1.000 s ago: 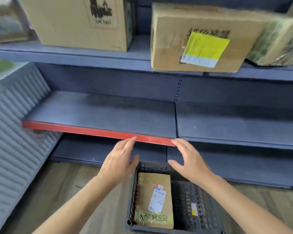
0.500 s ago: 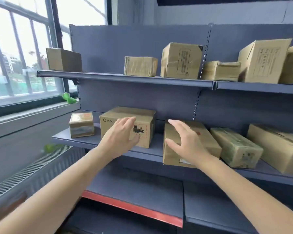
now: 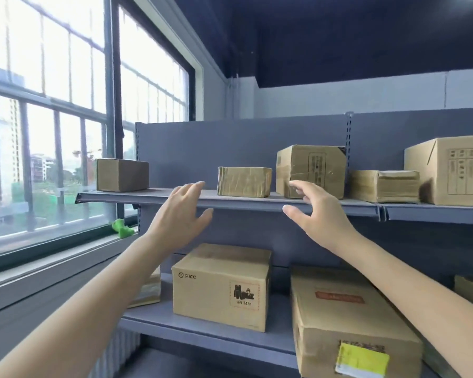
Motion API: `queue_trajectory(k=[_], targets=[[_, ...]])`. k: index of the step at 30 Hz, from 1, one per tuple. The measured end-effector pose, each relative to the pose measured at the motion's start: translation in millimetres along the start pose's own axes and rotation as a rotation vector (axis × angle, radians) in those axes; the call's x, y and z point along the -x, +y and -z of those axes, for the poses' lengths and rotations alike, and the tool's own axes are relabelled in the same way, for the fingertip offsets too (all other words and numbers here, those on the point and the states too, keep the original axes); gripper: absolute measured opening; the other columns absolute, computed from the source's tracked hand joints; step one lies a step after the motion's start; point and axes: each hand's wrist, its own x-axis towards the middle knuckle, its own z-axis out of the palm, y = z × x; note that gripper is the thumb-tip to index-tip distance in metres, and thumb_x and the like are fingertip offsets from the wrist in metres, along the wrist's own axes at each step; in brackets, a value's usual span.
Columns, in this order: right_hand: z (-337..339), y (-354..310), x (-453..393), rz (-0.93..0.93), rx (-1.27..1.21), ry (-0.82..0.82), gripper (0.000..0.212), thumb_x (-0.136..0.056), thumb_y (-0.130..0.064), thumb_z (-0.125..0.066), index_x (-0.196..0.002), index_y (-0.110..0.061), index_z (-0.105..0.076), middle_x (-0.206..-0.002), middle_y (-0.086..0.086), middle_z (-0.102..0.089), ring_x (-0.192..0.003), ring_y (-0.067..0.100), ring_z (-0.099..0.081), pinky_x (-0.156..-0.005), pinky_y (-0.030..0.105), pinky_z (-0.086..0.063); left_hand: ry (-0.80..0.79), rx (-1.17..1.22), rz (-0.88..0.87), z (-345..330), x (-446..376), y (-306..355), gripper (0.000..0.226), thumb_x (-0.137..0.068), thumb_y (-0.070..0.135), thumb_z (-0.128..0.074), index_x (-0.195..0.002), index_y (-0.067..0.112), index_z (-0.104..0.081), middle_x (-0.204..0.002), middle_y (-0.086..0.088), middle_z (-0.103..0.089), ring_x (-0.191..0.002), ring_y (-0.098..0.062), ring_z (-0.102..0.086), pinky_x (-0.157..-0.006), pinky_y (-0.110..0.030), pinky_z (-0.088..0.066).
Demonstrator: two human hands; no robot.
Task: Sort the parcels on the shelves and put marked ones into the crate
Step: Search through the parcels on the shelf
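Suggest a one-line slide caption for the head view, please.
Both open hands, left hand and right hand, reach toward the taped parcel on the top shelf.

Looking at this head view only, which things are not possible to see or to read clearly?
- Crate: not in the head view, below the bottom edge.
- Small parcel on the middle shelf: mostly hidden by the left forearm.
- Printed table on the large top-shelf box: too blurred to read; the right edge cuts the box.
- Yellow label: text too small.
- Taped parcel: no mark visible on the sides shown.
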Motion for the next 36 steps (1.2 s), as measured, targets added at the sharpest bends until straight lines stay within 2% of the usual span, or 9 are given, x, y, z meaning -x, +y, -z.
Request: queue_trajectory(k=[7, 10, 17, 20, 24, 26, 29, 33, 36], targets=[[-55, 17, -93, -0.130, 0.030, 0.050, 0.046, -0.086, -0.027, -0.060, -0.129, -0.018, -0.047, -0.133, 0.004, -0.050, -0.121, 0.020, -0.047, -0.100, 0.031, -0.037, -0.044, 0.056, -0.026, -37, -79, -102, 0.052, -0.087, 0.020, -0.055, -0.134, 0.005, -0.040, -0.136, -0.012, -0.049, -0.126, -0.030, -0.039, -0.099, -0.033, -0.032], [-76, 25, -138, -0.230, 0.057, 0.065, 0.047, -0.086, -0.029, -0.059, -0.130, -0.018, -0.046, -0.135, 0.003, -0.049, -0.122, 0.019, -0.046, -0.094, 0.025, -0.034, -0.079, 0.068, -0.024, -42, -127, -133, 0.046, -0.088, 0.021, -0.052, -0.129, 0.003, -0.043, -0.128, -0.013, -0.052, -0.122, -0.030, -0.041, -0.095, -0.037, -0.036], [-116, 54, -199, -0.417, 0.156, 0.092, 0.050, -0.088, -0.035, -0.056, -0.131, -0.013, -0.045, -0.137, 0.005, -0.049, -0.124, 0.021, -0.045, -0.090, 0.025, -0.033, -0.229, 0.167, -0.006, -99, -219, -141, 0.028, -0.088, 0.020, -0.049, -0.109, 0.002, -0.048, -0.102, -0.015, -0.053, -0.090, -0.032, -0.049, -0.072, -0.038, -0.042], [-128, 66, -213, -0.572, 0.192, 0.064, 0.058, -0.091, -0.042, -0.047, -0.137, -0.008, -0.037, -0.141, 0.009, -0.043, -0.128, 0.025, -0.041, -0.095, 0.030, -0.034, -0.343, 0.291, 0.125, -129, -241, -129, 0.019, -0.091, 0.021, -0.043, -0.097, 0.003, -0.044, -0.094, -0.010, -0.045, -0.079, -0.027, -0.043, -0.064, -0.032, -0.036], [-145, 75, -229, -0.763, 0.144, 0.058, 0.045, -0.092, -0.039, -0.040, -0.115, -0.003, -0.054, -0.092, 0.006, -0.053, -0.080, 0.019, -0.049, -0.067, 0.026, -0.034, -0.453, 0.502, 0.326, -162, -259, -117, 0.028, -0.094, 0.024, -0.037, -0.070, 0.009, -0.035, -0.081, -0.006, -0.042, -0.064, -0.018, -0.036, -0.056, -0.027, -0.030], [-150, 73, -233, -0.814, 0.021, 0.074, 0.033, -0.092, -0.033, -0.040, -0.099, -0.005, -0.056, -0.089, 0.005, -0.052, -0.066, 0.014, -0.045, -0.055, 0.025, -0.032, -0.472, 0.664, 0.402, -167, -261, -114, 0.029, -0.095, 0.024, -0.037, -0.069, 0.008, -0.039, -0.071, -0.006, -0.042, -0.061, -0.020, -0.041, -0.063, -0.026, -0.038], [-150, 68, -232, -0.743, -0.132, 0.163, 0.019, -0.084, -0.022, -0.052, -0.100, -0.013, -0.054, -0.098, 0.008, -0.054, -0.082, 0.023, -0.051, -0.065, 0.027, -0.039, -0.384, 0.851, 0.458, -152, -254, -116, 0.022, -0.094, 0.022, -0.042, -0.079, 0.005, -0.045, -0.069, -0.009, -0.043, -0.065, -0.026, -0.046, -0.067, -0.033, -0.043], [-144, 48, -209, -0.578, -0.300, 0.245, 0.049, -0.077, -0.008, -0.062, -0.124, -0.011, -0.048, -0.117, 0.001, -0.056, -0.105, 0.021, -0.056, -0.092, 0.037, -0.047, -0.307, 1.073, 0.449, -115, -234, -137, 0.012, -0.090, 0.016, -0.051, -0.084, 0.005, -0.049, -0.081, -0.013, -0.049, -0.072, -0.026, -0.053, -0.075, -0.042, -0.053], [-143, 33, -184, -0.490, -0.406, 0.225, 0.044, -0.077, -0.007, -0.068, -0.117, -0.010, -0.049, -0.109, 0.004, -0.061, -0.086, 0.011, -0.061, -0.076, 0.025, -0.053, -0.309, 1.071, 0.389, -90, -201, -155, 0.023, -0.086, 0.008, -0.060, -0.108, 0.007, -0.051, -0.095, -0.014, -0.054, -0.074, -0.024, -0.057, -0.070, -0.038, -0.055]])
